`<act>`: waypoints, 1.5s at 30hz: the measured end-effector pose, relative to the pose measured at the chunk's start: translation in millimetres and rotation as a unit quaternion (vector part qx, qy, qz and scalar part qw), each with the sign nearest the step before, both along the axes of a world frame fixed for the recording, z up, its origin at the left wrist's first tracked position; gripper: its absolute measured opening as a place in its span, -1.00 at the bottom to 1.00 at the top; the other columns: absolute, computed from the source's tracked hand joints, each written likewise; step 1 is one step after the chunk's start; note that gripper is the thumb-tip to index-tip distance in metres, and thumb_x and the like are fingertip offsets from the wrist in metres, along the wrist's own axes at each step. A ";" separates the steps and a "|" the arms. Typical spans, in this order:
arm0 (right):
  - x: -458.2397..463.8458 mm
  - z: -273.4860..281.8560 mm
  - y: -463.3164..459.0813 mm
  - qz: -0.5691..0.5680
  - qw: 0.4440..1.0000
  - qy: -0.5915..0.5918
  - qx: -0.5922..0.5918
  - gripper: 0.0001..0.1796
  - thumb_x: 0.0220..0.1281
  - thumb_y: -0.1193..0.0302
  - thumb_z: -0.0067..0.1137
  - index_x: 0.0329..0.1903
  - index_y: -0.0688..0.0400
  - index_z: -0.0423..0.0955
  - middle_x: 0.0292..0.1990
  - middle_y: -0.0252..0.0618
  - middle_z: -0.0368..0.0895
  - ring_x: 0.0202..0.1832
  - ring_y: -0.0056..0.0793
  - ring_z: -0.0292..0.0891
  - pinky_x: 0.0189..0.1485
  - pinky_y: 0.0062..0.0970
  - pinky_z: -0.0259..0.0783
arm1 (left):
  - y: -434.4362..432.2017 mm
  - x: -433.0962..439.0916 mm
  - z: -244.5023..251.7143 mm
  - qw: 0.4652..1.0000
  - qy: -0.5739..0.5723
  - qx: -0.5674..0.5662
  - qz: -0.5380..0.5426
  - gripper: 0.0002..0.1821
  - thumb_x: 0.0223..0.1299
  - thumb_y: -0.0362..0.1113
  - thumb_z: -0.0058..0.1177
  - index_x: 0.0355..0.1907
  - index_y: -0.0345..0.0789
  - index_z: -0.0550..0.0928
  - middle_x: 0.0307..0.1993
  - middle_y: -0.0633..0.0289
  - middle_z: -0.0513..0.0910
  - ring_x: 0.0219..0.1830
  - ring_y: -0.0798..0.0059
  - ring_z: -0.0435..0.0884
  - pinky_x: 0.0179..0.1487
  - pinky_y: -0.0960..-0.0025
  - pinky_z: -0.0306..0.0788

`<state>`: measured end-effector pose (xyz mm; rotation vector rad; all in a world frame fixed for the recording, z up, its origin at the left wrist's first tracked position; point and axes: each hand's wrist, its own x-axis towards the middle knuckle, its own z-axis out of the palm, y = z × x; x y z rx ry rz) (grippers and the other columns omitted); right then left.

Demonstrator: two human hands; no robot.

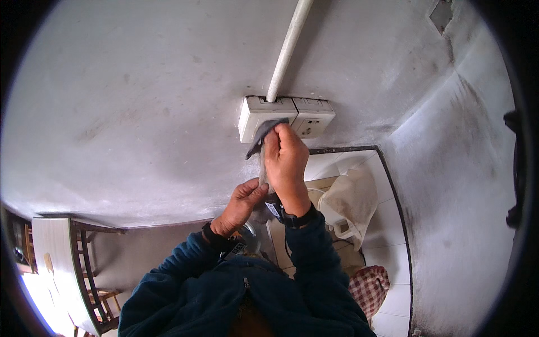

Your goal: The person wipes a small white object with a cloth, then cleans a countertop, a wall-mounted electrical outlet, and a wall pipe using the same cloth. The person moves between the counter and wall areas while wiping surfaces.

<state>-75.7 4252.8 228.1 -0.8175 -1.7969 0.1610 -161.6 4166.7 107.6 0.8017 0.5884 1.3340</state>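
A grey cloth [267,129] is bunched in my right hand [287,158], which is just in front of a white surface-mounted electrical box [269,110] on the wall. The cloth's upper edge overlaps the front of that box; whether it presses on it I cannot tell. Lower down, my left hand [242,206] pinches the hanging end of the same cloth between thumb and fingers. To the right of the box, a second white box with socket holes [311,126] adjoins it. Both my wrists wear black bands.
A pale conduit pipe [290,46] runs up the wall [147,105] from the box. Below right, a beige cloth [356,196] drapes over a white appliance near a red checked cloth [369,290]. A table [63,269] and wooden stool [105,297] stand lower left.
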 end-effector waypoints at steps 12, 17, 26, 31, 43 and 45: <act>-3.0 -2.8 -1.9 -0.023 0.999 -0.038 -0.005 -0.87 0.16 0.47 0.13 -0.40 0.20 0.35 -0.51 -0.06 0.52 -0.43 0.05 0.52 -0.39 -0.10 0.42 | 1.3 -8.0 -2.2 0.998 0.063 0.023 0.019 -0.75 0.45 -0.29 -0.03 0.03 -0.36 0.61 -0.09 0.30 0.67 -0.04 0.56 0.58 0.12 0.42 0.43; 5.9 -15.5 -5.5 -0.022 0.996 -0.078 -0.043 -0.88 0.16 0.44 0.14 -0.39 0.16 0.39 -0.50 -0.09 0.53 -0.43 0.04 0.52 -0.40 -0.13 0.43 | -6.9 -1.5 7.9 0.996 0.078 0.015 -0.036 -0.76 0.45 -0.29 -0.02 0.03 -0.35 0.60 -0.11 0.33 0.66 -0.06 0.60 0.57 0.09 0.45 0.43; 18.9 -14.3 13.9 0.038 0.997 0.061 -0.006 -0.85 0.18 0.49 0.20 -0.23 0.23 0.43 -0.39 -0.04 0.58 -0.34 0.06 0.54 -0.34 -0.20 0.43 | 1.1 -6.3 21.5 0.997 0.067 0.034 -0.007 -0.77 0.42 -0.29 0.01 0.03 -0.33 0.59 -0.13 0.35 0.66 -0.08 0.65 0.56 0.04 0.48 0.43; 11.6 -26.5 8.8 -0.005 0.998 0.033 -0.059 -0.93 0.27 0.53 0.16 -0.23 0.22 0.46 -0.53 -0.16 0.55 -0.52 -0.44 0.49 -0.37 -0.45 0.42 | -0.2 -11.3 11.6 0.994 0.098 0.049 -0.025 -0.76 0.41 -0.33 0.01 0.05 -0.35 0.58 -0.09 0.28 0.67 -0.05 0.58 0.59 0.10 0.44 0.44; 19.9 -20.9 14.2 -0.018 0.986 0.071 -0.151 -0.90 0.14 0.50 0.26 -0.38 0.24 0.52 -0.57 -0.07 0.57 -0.56 -0.25 0.54 -0.47 -0.40 0.39 | 1.3 -17.9 11.1 0.986 0.161 -0.023 -0.030 -0.79 0.38 -0.35 0.06 -0.01 -0.35 0.63 -0.18 0.41 0.66 -0.15 0.68 0.55 0.00 0.51 0.41; 23.5 -27.4 9.6 0.008 0.988 0.094 -0.124 -0.89 0.13 0.54 0.27 -0.39 0.27 0.50 -0.61 -0.19 0.52 -0.57 -0.51 0.43 -0.47 -0.50 0.36 | -5.8 -12.7 7.3 0.990 0.098 -0.065 -0.076 -0.77 0.37 -0.36 0.06 0.01 -0.36 0.63 -0.18 0.40 0.67 -0.13 0.68 0.56 0.03 0.52 0.42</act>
